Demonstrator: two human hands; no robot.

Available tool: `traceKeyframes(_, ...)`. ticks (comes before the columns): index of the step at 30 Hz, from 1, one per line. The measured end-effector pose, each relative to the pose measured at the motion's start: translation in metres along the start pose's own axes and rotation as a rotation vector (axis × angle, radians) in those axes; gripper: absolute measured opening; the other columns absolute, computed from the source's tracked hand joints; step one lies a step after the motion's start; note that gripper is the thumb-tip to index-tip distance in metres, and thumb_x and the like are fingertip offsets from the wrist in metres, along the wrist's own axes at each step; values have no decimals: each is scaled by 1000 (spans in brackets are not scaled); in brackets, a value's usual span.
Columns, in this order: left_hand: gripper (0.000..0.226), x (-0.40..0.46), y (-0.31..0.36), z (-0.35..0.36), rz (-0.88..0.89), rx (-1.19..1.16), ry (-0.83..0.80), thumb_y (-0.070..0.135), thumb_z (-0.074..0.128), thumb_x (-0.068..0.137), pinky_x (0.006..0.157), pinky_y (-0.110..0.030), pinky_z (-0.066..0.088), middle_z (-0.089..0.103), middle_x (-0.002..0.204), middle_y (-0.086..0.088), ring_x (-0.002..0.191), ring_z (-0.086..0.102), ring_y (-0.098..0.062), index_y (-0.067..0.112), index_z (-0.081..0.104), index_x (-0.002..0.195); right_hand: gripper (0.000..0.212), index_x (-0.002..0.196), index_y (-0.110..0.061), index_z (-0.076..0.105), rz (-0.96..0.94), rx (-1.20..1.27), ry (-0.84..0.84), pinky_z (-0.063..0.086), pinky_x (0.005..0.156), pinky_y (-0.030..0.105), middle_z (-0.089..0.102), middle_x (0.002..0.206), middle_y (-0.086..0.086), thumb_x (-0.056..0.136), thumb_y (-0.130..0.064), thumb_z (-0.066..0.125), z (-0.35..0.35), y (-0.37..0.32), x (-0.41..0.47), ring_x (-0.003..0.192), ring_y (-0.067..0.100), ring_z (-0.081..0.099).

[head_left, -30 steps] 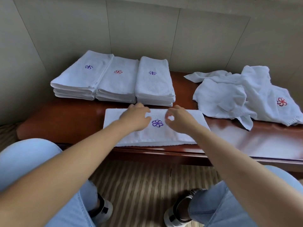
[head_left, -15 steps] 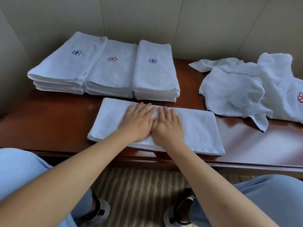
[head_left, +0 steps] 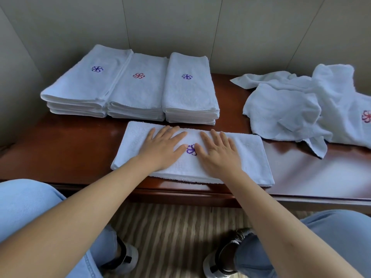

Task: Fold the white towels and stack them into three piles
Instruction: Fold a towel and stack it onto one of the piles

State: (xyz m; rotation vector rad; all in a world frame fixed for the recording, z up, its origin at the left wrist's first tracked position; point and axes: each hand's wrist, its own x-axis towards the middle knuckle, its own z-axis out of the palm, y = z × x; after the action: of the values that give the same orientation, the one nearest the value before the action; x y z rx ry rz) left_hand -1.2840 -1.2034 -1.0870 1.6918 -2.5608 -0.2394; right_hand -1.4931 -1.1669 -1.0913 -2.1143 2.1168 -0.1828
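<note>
Two knees in pale blue denim [head_left: 26,205] frame the bottom of the view, with grey-and-white shoes [head_left: 124,257] set on a striped brown floor [head_left: 170,227] between them. Bare forearms reach forward over the edge of the glossy reddish-brown wooden counter [head_left: 66,145]. On its near side lies a white terry towel folded into a long flat rectangle [head_left: 249,157], its near hem just at the counter's front edge. The left hand [head_left: 162,149] rests palm down on the towel's left half and the right hand [head_left: 218,153] palm down on its right half; neither has a grip on the cloth, the fingers lying flat and spread. Between the two thumbs shows a purple embroidered pinwheel emblem [head_left: 191,150]. Just behind this towel, three piles of folded white towels stand side by side, touching one another: the left pile [head_left: 84,87] with a purple emblem on top, the middle pile [head_left: 138,91] with a red one, the right pile [head_left: 188,93] with a purple one. Off to the right, well apart from the piles, lies a rumpled heap of unfolded white towels [head_left: 291,109], a red emblem showing at its right edge. Behind everything stands a pale panelled wall [head_left: 180,27].
</note>
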Motion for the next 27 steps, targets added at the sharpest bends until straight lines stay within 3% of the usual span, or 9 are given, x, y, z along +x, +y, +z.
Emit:
traceKeyframes(11, 67, -20, -43, -9, -170, 2, -24, 72, 12, 98, 126, -46, -5, -3, 170, 14, 157, -7, -14, 47, 5, 160, 70, 162, -40, 10, 160, 9, -11, -2, 127, 44, 3, 172, -4, 97, -68, 13, -12, 39, -11, 158, 21, -2)
traceKeyframes(20, 67, -33, -50, -11, -300, -54, -69, 74, 12, 97, 123, -57, -2, -10, 169, 16, 156, -15, -15, 50, 2, 159, 73, 161, -40, 13, 350, 83, 5, 3, 126, 51, 0, 171, -3, 95, -69, 13, -20, 68, -25, 157, 27, -3)
traceKeyframes(27, 61, -29, -25, -25, -277, 128, -158, 64, 7, 101, 119, -64, -11, -9, 171, 8, 157, -8, -31, 47, -2, 159, 73, 161, -38, 10, 298, 106, -88, 9, 125, 51, -3, 171, -2, 96, -70, 17, -30, 74, -28, 156, 30, 3)
